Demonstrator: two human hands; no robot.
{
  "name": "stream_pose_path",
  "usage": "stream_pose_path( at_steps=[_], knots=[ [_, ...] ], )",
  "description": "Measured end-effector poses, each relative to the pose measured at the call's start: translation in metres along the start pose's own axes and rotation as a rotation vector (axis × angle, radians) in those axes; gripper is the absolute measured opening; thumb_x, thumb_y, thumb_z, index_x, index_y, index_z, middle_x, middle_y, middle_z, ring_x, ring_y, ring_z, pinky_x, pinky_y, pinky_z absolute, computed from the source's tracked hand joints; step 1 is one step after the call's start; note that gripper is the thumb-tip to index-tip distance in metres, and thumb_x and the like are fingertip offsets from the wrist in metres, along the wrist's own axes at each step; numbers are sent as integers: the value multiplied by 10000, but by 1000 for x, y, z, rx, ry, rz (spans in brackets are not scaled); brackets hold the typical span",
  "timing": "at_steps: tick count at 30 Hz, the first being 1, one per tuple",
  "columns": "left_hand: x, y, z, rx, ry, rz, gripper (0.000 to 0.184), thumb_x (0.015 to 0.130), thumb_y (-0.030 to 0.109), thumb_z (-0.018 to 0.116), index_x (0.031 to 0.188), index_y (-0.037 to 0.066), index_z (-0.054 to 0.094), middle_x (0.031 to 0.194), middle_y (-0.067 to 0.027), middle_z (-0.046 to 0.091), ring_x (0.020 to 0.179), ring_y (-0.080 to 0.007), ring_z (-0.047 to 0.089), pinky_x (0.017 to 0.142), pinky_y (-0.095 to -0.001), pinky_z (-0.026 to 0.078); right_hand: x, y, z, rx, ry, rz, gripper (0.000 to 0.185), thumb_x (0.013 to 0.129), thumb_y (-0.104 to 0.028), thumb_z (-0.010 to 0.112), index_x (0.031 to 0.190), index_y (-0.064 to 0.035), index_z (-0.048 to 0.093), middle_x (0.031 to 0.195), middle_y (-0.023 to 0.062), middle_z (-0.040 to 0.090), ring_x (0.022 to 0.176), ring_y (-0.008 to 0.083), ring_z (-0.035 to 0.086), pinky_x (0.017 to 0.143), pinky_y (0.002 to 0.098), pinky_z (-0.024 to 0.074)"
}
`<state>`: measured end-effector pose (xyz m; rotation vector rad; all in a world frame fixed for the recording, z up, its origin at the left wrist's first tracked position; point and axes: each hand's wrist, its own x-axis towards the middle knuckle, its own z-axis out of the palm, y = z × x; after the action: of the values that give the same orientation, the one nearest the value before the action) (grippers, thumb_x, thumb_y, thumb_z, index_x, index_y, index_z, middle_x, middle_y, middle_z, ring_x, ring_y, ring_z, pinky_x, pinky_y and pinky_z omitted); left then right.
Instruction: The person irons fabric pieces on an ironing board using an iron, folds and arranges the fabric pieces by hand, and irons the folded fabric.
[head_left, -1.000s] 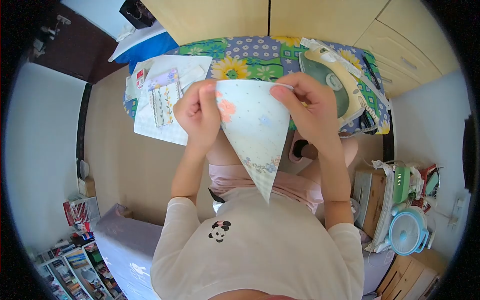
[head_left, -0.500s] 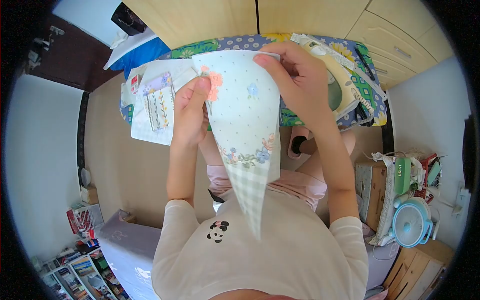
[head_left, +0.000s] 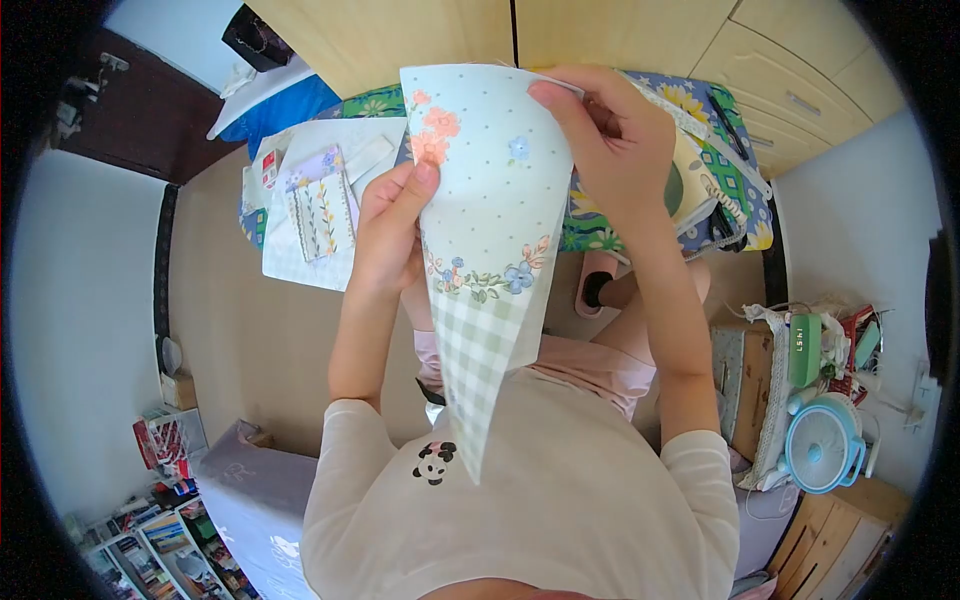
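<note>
A pale blue floral-printed sheet point(head_left: 490, 205) hangs in front of me, folded or rolled to a point at the bottom. It bears pink and blue flowers, small dots and a green gingham lower part; whether it is paper or cloth I cannot tell. My left hand point(head_left: 392, 228) pinches its left edge between thumb and fingers. At the upper right corner, my right hand point(head_left: 622, 140) grips it, thumb in front and fingers behind. Left of my left hand, a small lace-edged piece with leaf sprigs point(head_left: 324, 220) lies on white sheets point(head_left: 285, 255).
A sunflower-patterned cloth point(head_left: 590, 230) covers the table beyond my hands. On its right stands a cream machine or device point(head_left: 693, 185) with a coiled cord, near a dark pen-like item point(head_left: 730, 128). A blue fan point(head_left: 822, 445) and a green clock point(head_left: 804, 350) are at far right.
The sheet has been raised slightly, and its lower tip has swung to the left. My right hand has moved a little up and right, still gripping the corner. My left hand keeps its pinch.
</note>
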<state>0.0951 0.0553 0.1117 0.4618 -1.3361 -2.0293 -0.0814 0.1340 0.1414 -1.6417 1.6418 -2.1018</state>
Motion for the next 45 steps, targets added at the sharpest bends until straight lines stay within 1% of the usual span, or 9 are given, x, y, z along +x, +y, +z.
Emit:
stream_pose_path(
  at_steps=[13,15,19,24,27,31,34,36,45],
  knots=[
    [-6,-6,-6,64,19,-191,307,901,225,534,1043,-46,567,931,-97,643,805,-125,621,682,-244,505,-3,3,0,-163,71,-45,98,776,-149,665,828,-66,660,570,59,573,471,105,515,448,229,391],
    [-7,-5,-6,18,-5,-207,308,903,220,530,1045,-51,565,935,-103,643,792,-121,621,686,-243,508,-3,7,0,-175,40,-83,98,799,-39,650,887,3,651,624,-35,555,495,-17,398,431,135,283],
    [-6,-5,-10,43,-44,-184,304,906,220,525,1038,-51,570,933,-110,645,774,-121,622,688,-246,510,-5,7,1,-153,48,-70,105,804,-55,648,894,-1,646,611,-30,559,484,-18,423,424,133,298],
    [2,-5,-21,159,-94,-223,306,896,213,541,1036,-58,571,913,-109,648,766,-104,617,679,-234,500,-5,3,-17,267,-218,577,175,809,-138,656,900,8,625,625,27,605,454,47,524,398,169,391],
    [24,3,-41,383,-261,-384,328,878,228,571,1063,-43,569,883,-76,651,755,-85,608,672,-218,486,-18,12,-31,239,-487,792,224,811,-182,657,905,18,617,633,46,615,455,74,544,405,182,417],
    [71,14,-58,701,-586,-566,343,852,233,605,1070,-31,578,869,-32,646,781,-80,594,687,-228,468,-63,36,-24,212,-349,852,239,843,-185,606,912,43,598,666,85,623,482,113,577,411,205,437],
    [85,24,-48,986,-732,-340,352,819,217,632,1077,-17,576,983,-90,629,878,-146,600,771,-283,464,-90,53,-10,266,-128,875,225,845,-173,601,895,46,596,675,98,626,480,128,584,413,215,451],
    [81,35,-23,1613,-677,353,424,772,244,661,1097,-7,555,1022,-119,611,972,-224,579,831,-332,448,-108,65,0,355,21,937,221,849,-167,596,893,49,590,693,103,630,485,140,595,414,217,460],
    [10,-80,-3,2072,-560,723,415,718,174,575,1114,54,548,1141,-91,560,1065,-254,537,903,-388,437,-129,79,4,437,183,1024,262,855,-212,604,961,27,597,711,90,636,484,118,587,433,187,449]
  ],
)
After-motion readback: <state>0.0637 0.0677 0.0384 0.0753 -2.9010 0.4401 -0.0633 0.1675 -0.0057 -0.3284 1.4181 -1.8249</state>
